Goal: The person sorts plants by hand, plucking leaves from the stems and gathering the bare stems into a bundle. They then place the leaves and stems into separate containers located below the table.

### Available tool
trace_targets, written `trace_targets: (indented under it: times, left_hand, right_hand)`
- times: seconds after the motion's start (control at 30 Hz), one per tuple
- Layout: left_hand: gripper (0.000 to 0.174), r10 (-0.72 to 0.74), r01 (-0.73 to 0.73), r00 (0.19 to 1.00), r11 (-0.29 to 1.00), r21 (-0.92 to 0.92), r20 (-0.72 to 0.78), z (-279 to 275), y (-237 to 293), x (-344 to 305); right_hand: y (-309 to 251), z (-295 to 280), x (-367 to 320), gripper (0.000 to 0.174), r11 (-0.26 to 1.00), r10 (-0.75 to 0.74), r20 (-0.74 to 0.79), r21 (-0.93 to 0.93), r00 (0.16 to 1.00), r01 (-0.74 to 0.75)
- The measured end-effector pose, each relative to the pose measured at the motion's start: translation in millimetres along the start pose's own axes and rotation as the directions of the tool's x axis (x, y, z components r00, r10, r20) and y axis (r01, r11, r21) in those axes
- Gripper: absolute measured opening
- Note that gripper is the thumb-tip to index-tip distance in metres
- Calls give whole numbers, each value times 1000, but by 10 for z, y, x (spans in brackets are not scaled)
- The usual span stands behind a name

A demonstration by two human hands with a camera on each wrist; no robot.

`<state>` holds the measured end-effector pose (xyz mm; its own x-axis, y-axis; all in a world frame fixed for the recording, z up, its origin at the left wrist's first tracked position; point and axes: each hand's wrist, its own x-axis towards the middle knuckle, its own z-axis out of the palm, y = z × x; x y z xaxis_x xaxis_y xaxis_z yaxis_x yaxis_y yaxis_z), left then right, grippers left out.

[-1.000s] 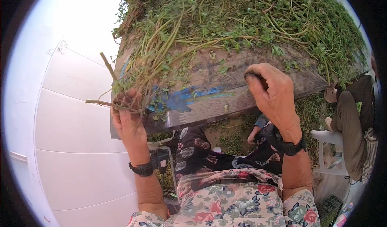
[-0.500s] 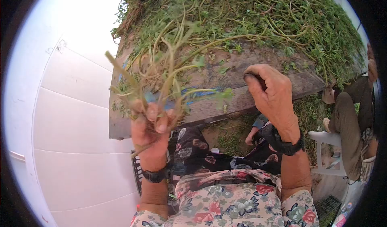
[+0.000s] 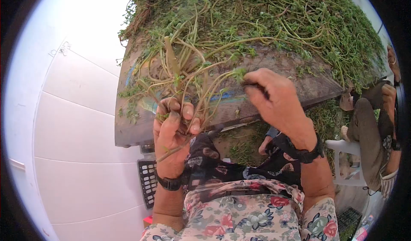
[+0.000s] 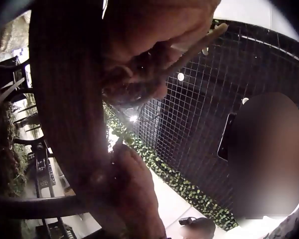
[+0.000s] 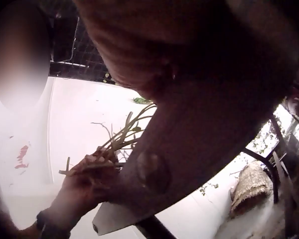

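A branching bunch of green stems (image 3: 174, 65) with thick bases and small leaves stands up from my left hand (image 3: 171, 134), whose thumb and fingers grip it low down over the table's front edge. My right hand (image 3: 278, 100) has come in from the right with fingers curled, and its thumb and fingertips pinch the leafy tip of one stem (image 3: 239, 73). The right wrist view shows the left hand (image 5: 92, 181) around the stems (image 5: 124, 134), which lead up toward the right hand (image 5: 134, 50). Dark fingertips show on the right hand.
A heap of leafy stems (image 3: 274, 14) covers the back of the wooden table (image 3: 317, 80). Below stands a black crate (image 3: 147, 179) on the left. To the right are a white plastic stool (image 3: 346, 162) and another person's leg (image 3: 366, 142). A white wall (image 3: 81, 134) borders the left side.
My left hand has moved right and turned, bringing the bunch from the table's left corner toward the middle. My right hand has shifted left to the tip of one stem.
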<state>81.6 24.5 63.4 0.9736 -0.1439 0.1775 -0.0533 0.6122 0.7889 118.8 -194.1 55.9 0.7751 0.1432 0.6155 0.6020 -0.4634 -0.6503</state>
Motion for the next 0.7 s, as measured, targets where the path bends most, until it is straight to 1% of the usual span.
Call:
trace_targets:
  times: [0.03,0.13,0.23,0.33,0.43,0.53,0.63,0.67,0.7]
  left_hand:
    - [12,-2,2,1000,1000,12,-8,17,-4,-6]
    - [12,-11,13,999,998,63,-32,46,-8,-31]
    - [12,-1,6,999,994,111,-37,37,-10,-38]
    - [12,7,-2,999,994,112,-36,53,-13,-36]
    - [12,12,-10,1000,995,96,-22,35,-16,-36]
    - [11,8,-8,1000,997,82,-6,17,-20,-33]
    - [14,15,-13,999,997,71,-30,52,-23,-36]
    - [16,18,-16,999,998,68,-43,64,-25,-39]
    - [15,15,-12,999,997,75,-44,61,-23,-39]
  right_hand:
    - [-36,41,22,11,999,-49,25,21,998,48]
    - [-169,187,123,12,971,-229,-48,56,972,232]
    - [-212,277,225,14,958,-286,-38,24,958,287]
    - [-188,350,269,15,923,-368,63,-97,928,372]
    - [-223,379,268,16,922,-355,138,-110,925,370]
    - [-229,388,259,17,924,-354,118,-112,928,367]
    - [-222,354,251,18,923,-357,149,-93,922,373]
    - [-220,354,252,18,913,-379,165,-90,910,397]
    - [-217,354,257,18,903,-401,181,-88,898,421]
